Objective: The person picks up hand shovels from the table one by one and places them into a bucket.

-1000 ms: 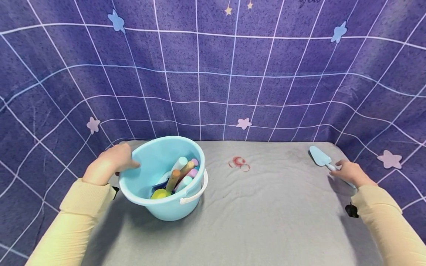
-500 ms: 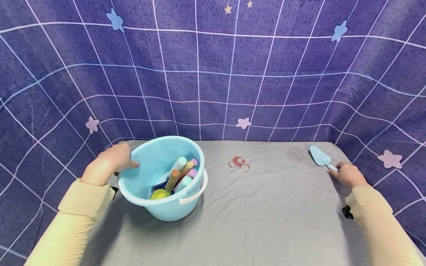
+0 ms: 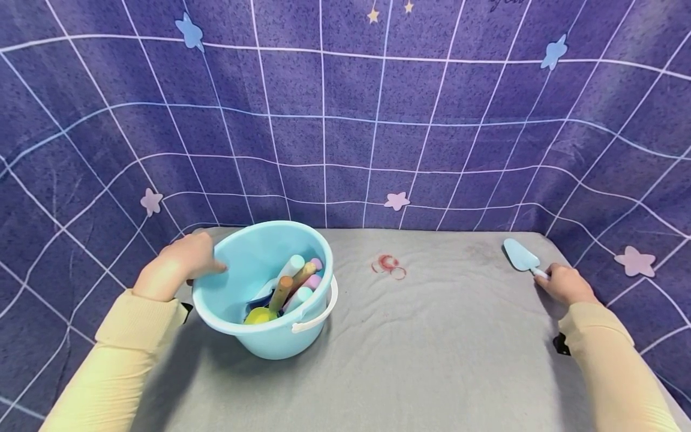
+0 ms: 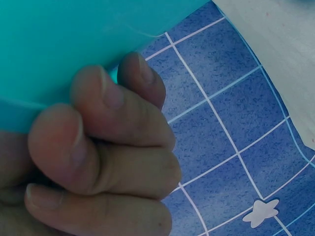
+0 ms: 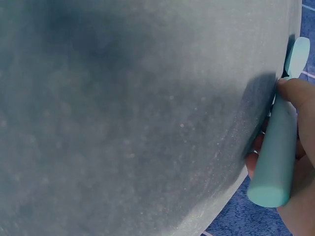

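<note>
A light blue bucket [image 3: 291,342] stands tilted on the left of the grey cloth. My left hand [image 3: 186,261] grips its rim, thumb over the inside; the left wrist view shows curled fingers [image 4: 130,123] against the outer wall. Inside the bucket lie a yellow-green scoop [image 3: 260,315] and several handles, brown, light blue and pink. At the far right my right hand [image 3: 568,283] holds a light blue trowel [image 3: 520,254] by its handle, blade pointing away. The right wrist view shows the thumb along the thick handle [image 5: 276,152] and fingertips beneath it.
A white bucket handle [image 3: 315,318] hangs at the bucket's right side. Thin red rings [image 3: 387,264] lie on the grey cloth [image 3: 432,336] near the back. A purple gridded curtain with stars [image 3: 345,138] encloses the back and both sides.
My right hand has shifted slightly left and wrapped over the trowel's handle, whose end showed beyond the hand before. The trowel has hardly moved. My left hand and the bucket stay as they were.
</note>
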{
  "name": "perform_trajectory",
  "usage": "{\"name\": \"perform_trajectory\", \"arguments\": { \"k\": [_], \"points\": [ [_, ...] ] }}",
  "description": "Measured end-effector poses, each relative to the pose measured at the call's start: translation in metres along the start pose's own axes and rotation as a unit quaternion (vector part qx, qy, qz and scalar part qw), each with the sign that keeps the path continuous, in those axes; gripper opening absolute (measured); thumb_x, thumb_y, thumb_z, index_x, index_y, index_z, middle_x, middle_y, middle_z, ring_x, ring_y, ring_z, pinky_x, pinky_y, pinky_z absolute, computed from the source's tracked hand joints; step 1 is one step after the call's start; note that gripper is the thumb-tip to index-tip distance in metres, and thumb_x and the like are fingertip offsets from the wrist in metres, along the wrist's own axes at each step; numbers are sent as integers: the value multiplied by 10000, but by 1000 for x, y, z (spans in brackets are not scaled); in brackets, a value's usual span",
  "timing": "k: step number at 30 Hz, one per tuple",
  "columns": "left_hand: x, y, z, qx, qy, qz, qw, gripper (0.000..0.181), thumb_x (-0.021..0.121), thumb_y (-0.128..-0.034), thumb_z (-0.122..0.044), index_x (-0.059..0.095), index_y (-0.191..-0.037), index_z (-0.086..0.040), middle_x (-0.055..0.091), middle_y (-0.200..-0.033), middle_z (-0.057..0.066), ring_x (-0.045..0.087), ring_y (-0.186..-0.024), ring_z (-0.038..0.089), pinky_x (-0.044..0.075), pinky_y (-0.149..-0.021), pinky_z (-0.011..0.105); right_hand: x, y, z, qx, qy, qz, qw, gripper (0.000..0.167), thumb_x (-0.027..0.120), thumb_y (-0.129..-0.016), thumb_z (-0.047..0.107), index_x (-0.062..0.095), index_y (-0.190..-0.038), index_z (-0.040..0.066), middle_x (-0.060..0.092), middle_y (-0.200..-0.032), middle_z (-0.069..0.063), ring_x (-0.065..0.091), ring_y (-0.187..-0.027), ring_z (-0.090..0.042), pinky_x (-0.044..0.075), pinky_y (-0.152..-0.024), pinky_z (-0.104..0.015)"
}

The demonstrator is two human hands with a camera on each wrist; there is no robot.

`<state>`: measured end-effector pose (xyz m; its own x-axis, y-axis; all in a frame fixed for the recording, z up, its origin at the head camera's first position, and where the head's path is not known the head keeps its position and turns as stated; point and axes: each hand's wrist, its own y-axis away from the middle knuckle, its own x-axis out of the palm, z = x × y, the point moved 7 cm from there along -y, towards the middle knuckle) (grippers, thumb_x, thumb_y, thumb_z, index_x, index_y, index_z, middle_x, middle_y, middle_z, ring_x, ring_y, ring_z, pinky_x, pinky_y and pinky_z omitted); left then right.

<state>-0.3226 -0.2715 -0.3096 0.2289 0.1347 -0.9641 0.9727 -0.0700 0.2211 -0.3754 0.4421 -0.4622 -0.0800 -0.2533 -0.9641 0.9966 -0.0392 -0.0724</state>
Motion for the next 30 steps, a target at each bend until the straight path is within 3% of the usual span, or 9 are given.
{"name": "perform_trajectory", "arguments": {
  "k": [7,16,20,25,30],
  "points": [
    [0,0,-2,106,-9,7,9999,318,670,-809,-295,564,-687,-20,576,-590,92,582,-443,178,443,-456,310,-11,3,3,218,79,256,9994,348,610,-843,332,610,-858,-15,622,-788,-233,586,-671,-399,417,-508,-508],
    [0,1,-1,96,47,36,9999,298,659,-807,-277,570,-699,-14,579,-596,88,583,-445,175,446,-452,299,-21,2,14,-315,167,645,9973,308,607,-794,215,600,-918,-66,609,-751,-172,536,-640,-277,420,-545,-432],
    [0,2,-2,123,51,17,9999,295,658,-805,-275,567,-695,-17,577,-599,87,580,-445,174,444,-451,299,-26,3,18,-290,150,814,9961,342,582,-828,243,605,-986,-59,607,-721,-126,541,-591,-219,395,-506,-372],
    [0,2,-1,54,46,-19,10000,296,670,-797,-272,564,-693,-16,572,-592,89,579,-442,175,444,-450,296,-38,4,26,-239,257,926,9951,377,603,-845,288,618,-1023,-44,611,-749,-130,537,-633,-242,389,-506,-378],
    [0,1,0,-46,45,-2,10000,302,679,-802,-276,568,-705,-12,567,-599,93,580,-455,178,439,-455,290,-46,2,32,-287,312,813,9958,351,632,-820,277,658,-969,-40,642,-794,-168,565,-676,-276,417,-525,-410]
  ]
}}
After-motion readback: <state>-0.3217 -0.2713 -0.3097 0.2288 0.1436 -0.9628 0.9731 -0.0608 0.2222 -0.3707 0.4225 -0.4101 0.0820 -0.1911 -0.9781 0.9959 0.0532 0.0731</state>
